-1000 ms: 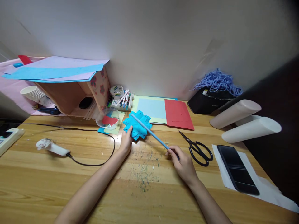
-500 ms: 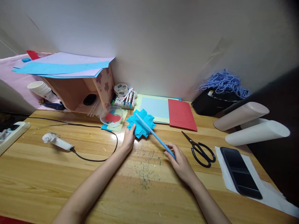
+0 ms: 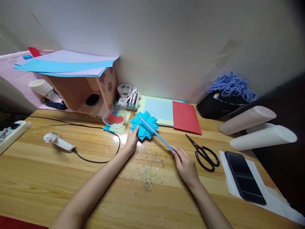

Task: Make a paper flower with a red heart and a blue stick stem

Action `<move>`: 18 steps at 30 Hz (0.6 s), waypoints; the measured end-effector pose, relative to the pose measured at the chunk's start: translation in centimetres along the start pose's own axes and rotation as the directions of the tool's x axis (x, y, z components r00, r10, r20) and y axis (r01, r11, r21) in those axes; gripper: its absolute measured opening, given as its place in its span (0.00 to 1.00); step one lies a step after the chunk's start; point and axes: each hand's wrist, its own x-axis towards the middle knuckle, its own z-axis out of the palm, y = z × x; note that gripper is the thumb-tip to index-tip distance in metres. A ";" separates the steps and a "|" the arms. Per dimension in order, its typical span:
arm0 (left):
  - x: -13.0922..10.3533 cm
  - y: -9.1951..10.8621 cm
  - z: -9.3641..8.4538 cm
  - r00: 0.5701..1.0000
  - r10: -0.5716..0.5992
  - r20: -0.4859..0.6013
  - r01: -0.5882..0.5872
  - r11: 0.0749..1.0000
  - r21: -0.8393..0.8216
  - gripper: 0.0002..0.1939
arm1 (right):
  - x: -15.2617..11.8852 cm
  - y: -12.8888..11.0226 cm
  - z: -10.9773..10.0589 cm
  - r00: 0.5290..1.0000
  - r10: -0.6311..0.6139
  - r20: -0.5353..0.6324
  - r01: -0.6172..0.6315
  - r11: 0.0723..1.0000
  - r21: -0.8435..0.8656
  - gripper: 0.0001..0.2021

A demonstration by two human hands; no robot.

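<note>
A blue folded-paper flower (image 3: 145,132) is gripped at its lower left edge by my left hand (image 3: 132,139), thumb on top. Across the flower's face lies a thin blue paper stick (image 3: 162,139), running from near its middle down to the right. My right hand (image 3: 185,163) pinches the stick's lower end between thumb and fingers. Black scissors (image 3: 203,154) rest on the table to the right of my right hand.
Behind stand a clear bowl (image 3: 114,122) with red paper, markers (image 3: 131,99) and a red sheet (image 3: 186,117). A glue gun (image 3: 59,142) with its cord lies left. A phone (image 3: 245,178) and white rolls (image 3: 263,137) are at right.
My right hand has closed more tightly round the stick's lower end, covering the tip that stuck out before. My left hand and the flower have hardly moved.
</note>
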 end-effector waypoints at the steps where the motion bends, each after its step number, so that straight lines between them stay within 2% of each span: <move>1: 0.0 0.0 -0.1 1.000 0.002 0.010 -0.002 1.000 0.005 0.14 | 0.0 0.0 0.1 1.000 -0.017 -0.012 0.017 1.000 -0.022 0.15; 10: 0.1 -0.1 -0.2 0.998 -0.002 0.056 0.001 1.000 0.021 0.14 | 0.3 -0.2 0.9 0.997 -0.023 -0.067 0.016 0.994 -0.105 0.17; 18: 0.4 -0.5 -0.2 0.996 -0.009 0.089 0.008 1.000 0.007 0.18 | 0.4 0.3 1.6 0.995 -0.026 -0.093 0.017 0.995 -0.094 0.17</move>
